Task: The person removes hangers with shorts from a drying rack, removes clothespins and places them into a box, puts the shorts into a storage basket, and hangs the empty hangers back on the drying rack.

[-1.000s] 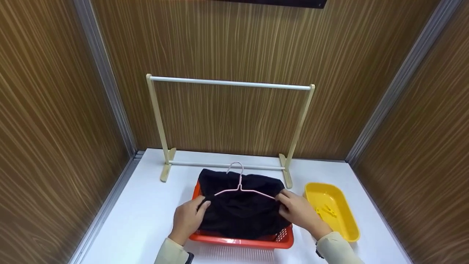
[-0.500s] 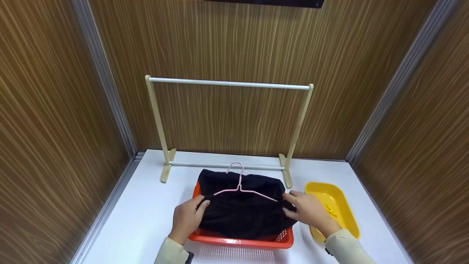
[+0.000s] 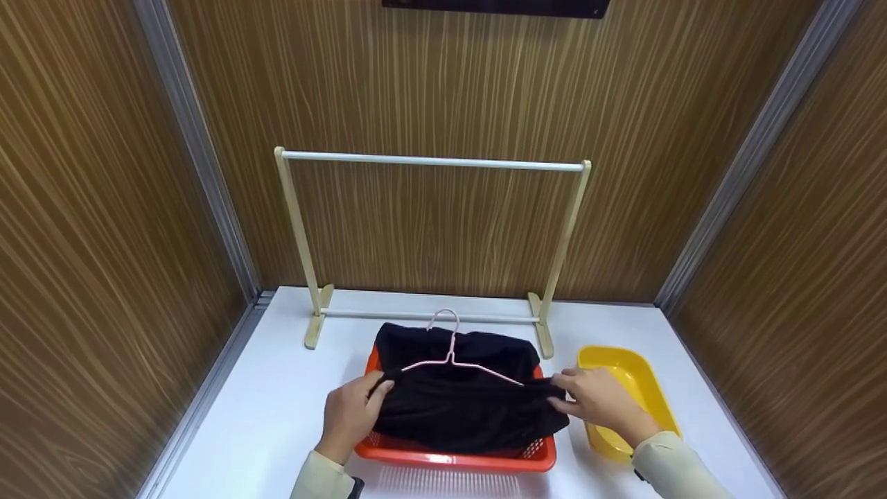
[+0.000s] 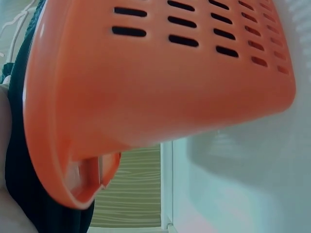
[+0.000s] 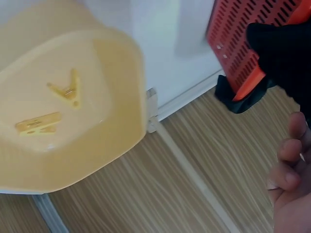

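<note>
A black garment point(image 3: 464, 416), its exact kind unclear, lies across the red basket point(image 3: 454, 460). On it rests a pink wire hanger point(image 3: 451, 357), hook toward the rack; the lower part of its arms is covered by the cloth. My left hand point(image 3: 350, 414) pinches the garment's edge by the hanger's left end. At the right, my right hand point(image 3: 601, 400) pinches the same edge between thumb and fingers, just beyond the hanger's right end. In the left wrist view the basket's side point(image 4: 160, 77) fills most of the frame, and the fingertips are out of sight.
Behind the basket stands a clothes rack with a white rail point(image 3: 433, 161) and wooden legs. To the right is a yellow tray point(image 3: 655, 395); the right wrist view shows two yellow clothespins point(image 5: 68, 92) inside it. Wood-grain walls point(image 3: 429, 83) enclose the white table point(image 3: 235, 416).
My right hand has moved right, off the hanger's end, drawing the garment's near edge out straighter over the hanger's right arm. My left hand has stayed nearly in place.
</note>
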The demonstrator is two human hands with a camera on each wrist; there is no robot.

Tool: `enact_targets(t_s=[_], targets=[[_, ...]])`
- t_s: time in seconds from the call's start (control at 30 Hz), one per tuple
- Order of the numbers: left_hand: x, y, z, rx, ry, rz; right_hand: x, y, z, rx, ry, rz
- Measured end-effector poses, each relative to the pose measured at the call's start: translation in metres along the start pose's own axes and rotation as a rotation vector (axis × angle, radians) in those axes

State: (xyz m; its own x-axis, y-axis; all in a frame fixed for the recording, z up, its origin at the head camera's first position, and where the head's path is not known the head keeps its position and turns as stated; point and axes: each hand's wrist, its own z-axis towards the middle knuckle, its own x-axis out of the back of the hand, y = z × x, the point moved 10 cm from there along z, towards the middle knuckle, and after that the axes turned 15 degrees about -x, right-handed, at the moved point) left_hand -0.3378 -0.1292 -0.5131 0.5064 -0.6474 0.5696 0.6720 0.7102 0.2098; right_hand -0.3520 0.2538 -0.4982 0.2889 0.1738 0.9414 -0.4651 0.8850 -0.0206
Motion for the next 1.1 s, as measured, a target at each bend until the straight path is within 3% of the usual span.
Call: enact_targets(t_s=[0.2,0.67,0.9,1.1], targets=[[0.003,-0.002,-0.002,0.008,0.008,-0.026,0.002,0.005,-0.009,0.016,0.02,0.003],[0.006,-0.009,-0.01,0.047,0.028,-0.049,0.004,0.025,-0.013,-0.085,-0.024,0.098],[0.008,-0.021,-0.009,0.121,0.072,-0.095,0.001,0.034,-0.014,-0.167,-0.046,0.126],[0.006,-0.016,-0.009,0.115,0.047,-0.099,-0.004,0.03,-0.018,-0.176,-0.018,0.124]])
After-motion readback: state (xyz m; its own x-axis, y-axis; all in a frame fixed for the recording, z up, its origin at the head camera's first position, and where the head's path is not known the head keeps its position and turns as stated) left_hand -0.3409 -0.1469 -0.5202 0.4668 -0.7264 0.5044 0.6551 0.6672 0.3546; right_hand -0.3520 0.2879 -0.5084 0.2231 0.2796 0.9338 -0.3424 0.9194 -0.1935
